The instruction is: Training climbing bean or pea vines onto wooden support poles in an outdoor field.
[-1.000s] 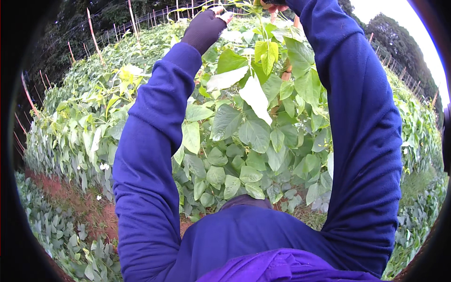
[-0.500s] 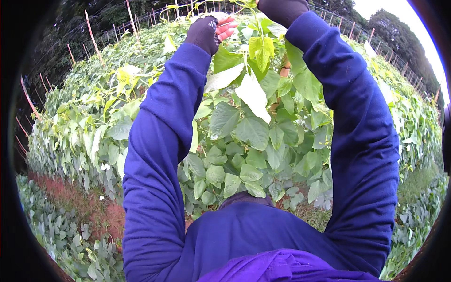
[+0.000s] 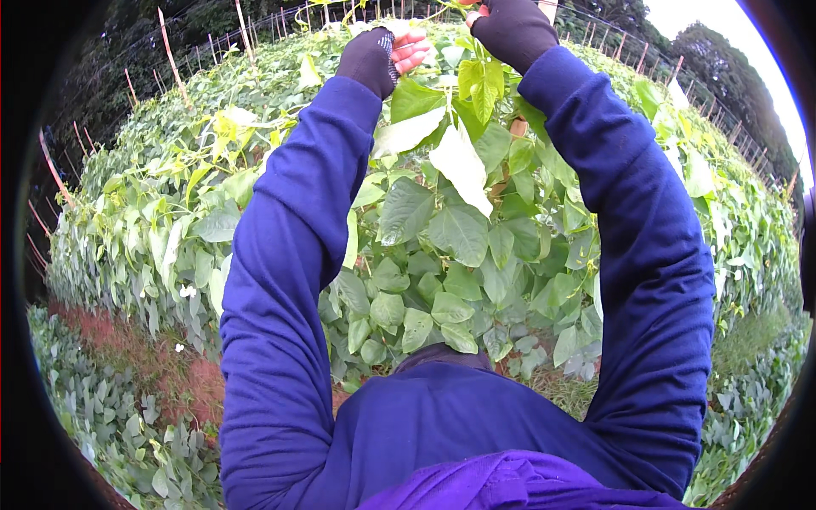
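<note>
Both my arms, in blue sleeves, reach up to the top of a dense climbing bean plant (image 3: 459, 234). My left hand (image 3: 384, 61), in a dark fingerless glove, has its bare fingers curled together beside the upper leaves; what they hold, if anything, is too small to make out. At the upper edge, my right hand (image 3: 512, 32), gloved the same way, pinches a thin green vine (image 3: 444, 10) between its fingertips. Pale young leaves (image 3: 482, 82) hang between the hands. Just below, a large leaf (image 3: 460, 170) shows its whitish underside.
Rows of leafy vines spread to both sides, with thin wooden stakes (image 3: 174, 58) rising behind them. A stake (image 3: 548, 10) stands by my right hand. Reddish soil (image 3: 200, 387) runs along the lower left, beside low leafy plants (image 3: 127, 442). Dark trees stand beyond.
My right hand has come slightly lower, and its fingertips now show on the vine. The leaves between the hands have shifted a little. My left hand has barely moved.
</note>
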`<state>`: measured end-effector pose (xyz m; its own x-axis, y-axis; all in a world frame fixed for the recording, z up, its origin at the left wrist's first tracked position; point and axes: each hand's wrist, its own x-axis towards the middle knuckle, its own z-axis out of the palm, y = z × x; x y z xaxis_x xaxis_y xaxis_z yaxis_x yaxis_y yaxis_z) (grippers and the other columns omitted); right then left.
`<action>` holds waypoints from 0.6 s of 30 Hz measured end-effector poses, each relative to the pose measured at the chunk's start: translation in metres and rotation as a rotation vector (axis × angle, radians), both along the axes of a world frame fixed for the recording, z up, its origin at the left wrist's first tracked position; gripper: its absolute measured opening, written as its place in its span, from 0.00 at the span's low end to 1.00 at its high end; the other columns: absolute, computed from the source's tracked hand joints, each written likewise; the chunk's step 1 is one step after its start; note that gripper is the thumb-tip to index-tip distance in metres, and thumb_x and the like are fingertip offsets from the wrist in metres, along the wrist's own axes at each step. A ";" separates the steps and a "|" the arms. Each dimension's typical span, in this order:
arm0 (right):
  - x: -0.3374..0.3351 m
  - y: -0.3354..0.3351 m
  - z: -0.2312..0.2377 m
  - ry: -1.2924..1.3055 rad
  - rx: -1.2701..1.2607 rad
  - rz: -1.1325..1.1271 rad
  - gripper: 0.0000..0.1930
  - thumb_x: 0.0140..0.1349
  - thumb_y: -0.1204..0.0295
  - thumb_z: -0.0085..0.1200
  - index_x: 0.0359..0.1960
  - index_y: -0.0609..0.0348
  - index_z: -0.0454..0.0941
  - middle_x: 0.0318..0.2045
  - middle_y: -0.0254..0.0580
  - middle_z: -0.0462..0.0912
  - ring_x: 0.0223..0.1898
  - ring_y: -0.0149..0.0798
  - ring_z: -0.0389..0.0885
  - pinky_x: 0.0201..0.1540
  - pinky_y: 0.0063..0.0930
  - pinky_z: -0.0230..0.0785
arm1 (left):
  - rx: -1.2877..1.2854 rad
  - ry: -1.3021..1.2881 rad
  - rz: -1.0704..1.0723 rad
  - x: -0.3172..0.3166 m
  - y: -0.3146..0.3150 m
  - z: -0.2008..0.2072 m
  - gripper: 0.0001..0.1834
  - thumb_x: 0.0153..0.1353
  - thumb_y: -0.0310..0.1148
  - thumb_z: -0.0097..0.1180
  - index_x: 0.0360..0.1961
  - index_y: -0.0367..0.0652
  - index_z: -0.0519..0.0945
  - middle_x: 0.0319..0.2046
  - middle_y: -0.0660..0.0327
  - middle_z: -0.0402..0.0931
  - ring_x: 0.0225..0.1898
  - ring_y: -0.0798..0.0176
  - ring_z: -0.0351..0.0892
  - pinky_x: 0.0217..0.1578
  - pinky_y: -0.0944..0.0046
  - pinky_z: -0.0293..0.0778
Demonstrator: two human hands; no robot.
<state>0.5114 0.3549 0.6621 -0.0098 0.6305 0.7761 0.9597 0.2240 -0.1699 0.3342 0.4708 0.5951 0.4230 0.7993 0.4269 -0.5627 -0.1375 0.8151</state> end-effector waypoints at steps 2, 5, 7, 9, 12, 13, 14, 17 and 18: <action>-0.002 0.002 0.000 -0.012 -0.012 -0.007 0.18 0.50 0.69 0.52 0.45 0.55 0.79 0.38 0.58 0.81 0.43 0.52 0.80 0.48 0.38 0.71 | -0.012 0.004 -0.001 -0.001 0.002 0.000 0.20 0.63 0.38 0.53 0.47 0.31 0.71 0.47 0.48 0.76 0.48 0.54 0.78 0.51 0.62 0.76; 0.006 0.024 -0.004 0.070 -0.081 0.016 0.18 0.49 0.69 0.52 0.44 0.57 0.79 0.38 0.59 0.81 0.43 0.52 0.80 0.47 0.39 0.71 | -0.010 0.016 0.006 0.001 0.004 -0.002 0.20 0.62 0.38 0.54 0.47 0.31 0.72 0.46 0.49 0.76 0.47 0.55 0.78 0.51 0.62 0.76; 0.024 0.046 -0.010 -0.018 -0.016 0.076 0.18 0.50 0.69 0.53 0.44 0.58 0.79 0.36 0.59 0.81 0.41 0.53 0.80 0.45 0.39 0.72 | 0.014 0.011 0.000 0.006 0.003 -0.002 0.20 0.63 0.38 0.55 0.47 0.31 0.72 0.47 0.48 0.76 0.47 0.55 0.78 0.50 0.61 0.76; 0.029 0.055 -0.014 -0.051 -0.050 0.156 0.17 0.50 0.69 0.53 0.43 0.59 0.79 0.34 0.58 0.81 0.39 0.52 0.81 0.44 0.40 0.72 | 0.009 0.002 -0.004 0.004 0.004 -0.003 0.20 0.62 0.38 0.55 0.47 0.31 0.71 0.47 0.47 0.75 0.47 0.55 0.78 0.50 0.61 0.77; 0.033 0.059 -0.003 -0.079 -0.295 0.180 0.16 0.51 0.69 0.54 0.42 0.60 0.79 0.31 0.56 0.82 0.36 0.50 0.81 0.41 0.39 0.73 | 0.012 -0.014 -0.028 0.003 0.005 0.000 0.20 0.62 0.37 0.55 0.47 0.30 0.71 0.46 0.47 0.75 0.47 0.54 0.78 0.50 0.61 0.77; 0.034 0.058 0.002 -0.072 -0.505 0.126 0.16 0.51 0.69 0.55 0.42 0.61 0.79 0.30 0.55 0.82 0.34 0.48 0.81 0.40 0.39 0.73 | 0.019 -0.020 -0.045 0.004 0.005 0.001 0.20 0.62 0.36 0.56 0.47 0.30 0.71 0.46 0.47 0.75 0.47 0.53 0.78 0.49 0.61 0.77; 0.030 0.053 0.005 -0.072 -0.506 0.130 0.16 0.51 0.69 0.55 0.42 0.61 0.79 0.30 0.55 0.82 0.34 0.48 0.81 0.40 0.39 0.73 | 0.017 -0.020 -0.041 0.001 0.006 0.001 0.20 0.62 0.36 0.56 0.47 0.30 0.71 0.46 0.47 0.75 0.47 0.53 0.78 0.49 0.61 0.77; 0.020 0.031 -0.002 0.425 -0.586 0.259 0.15 0.52 0.68 0.57 0.40 0.61 0.80 0.27 0.51 0.82 0.32 0.45 0.82 0.38 0.37 0.73 | 0.008 -0.025 0.031 -0.004 0.004 0.004 0.18 0.62 0.33 0.55 0.48 0.31 0.71 0.44 0.47 0.75 0.47 0.53 0.78 0.49 0.60 0.77; 0.023 0.025 -0.004 0.244 -0.261 0.204 0.14 0.53 0.68 0.57 0.39 0.61 0.80 0.26 0.49 0.82 0.32 0.44 0.82 0.37 0.37 0.73 | 0.091 -0.047 0.061 -0.007 0.001 0.005 0.18 0.62 0.32 0.55 0.50 0.32 0.71 0.44 0.48 0.75 0.47 0.53 0.78 0.49 0.60 0.77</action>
